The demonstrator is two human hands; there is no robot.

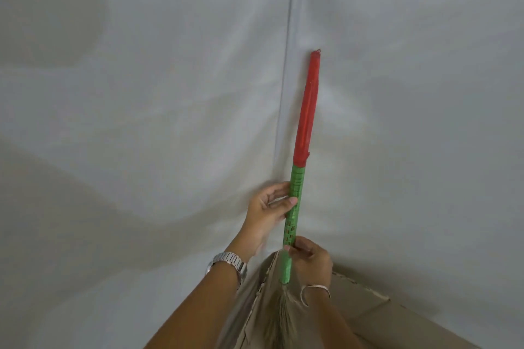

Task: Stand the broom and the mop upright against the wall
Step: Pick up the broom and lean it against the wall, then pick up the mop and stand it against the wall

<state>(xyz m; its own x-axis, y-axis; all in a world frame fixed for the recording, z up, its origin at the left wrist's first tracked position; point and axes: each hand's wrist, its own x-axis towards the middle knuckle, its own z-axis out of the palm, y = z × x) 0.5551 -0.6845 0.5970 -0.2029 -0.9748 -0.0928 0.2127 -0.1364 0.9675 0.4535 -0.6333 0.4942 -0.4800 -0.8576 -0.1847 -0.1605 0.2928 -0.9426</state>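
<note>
Both hands on unlabelled broom

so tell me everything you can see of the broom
The broom stands nearly upright in front of a pale wall. Its slim handle is red and glossy on the upper part, green with a small patterned wrap below. At the bottom, pale straw-like bristles fan out and run out of view. The left hand holds the green part with thumb and fingers; the right hand pinches it lower, just above the bristles. Whether its top touches the wall is unclear.
</note>
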